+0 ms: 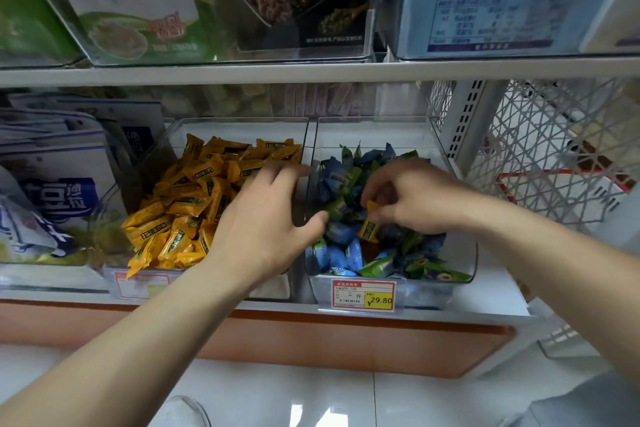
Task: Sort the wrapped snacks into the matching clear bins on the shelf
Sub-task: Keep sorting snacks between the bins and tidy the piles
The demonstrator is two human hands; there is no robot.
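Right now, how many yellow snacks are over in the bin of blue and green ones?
1 in view: the yellow snack, pinched by the right hand over the right bin. Others may be buried under the blue and green snacks.

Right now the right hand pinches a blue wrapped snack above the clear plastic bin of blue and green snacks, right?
Wrong colour. In the head view the right hand pinches a yellow wrapped snack above the clear plastic bin of blue and green snacks.

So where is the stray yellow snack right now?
In the head view, the yellow snack is pinched by the right hand, over the blue and green snacks in the right bin.
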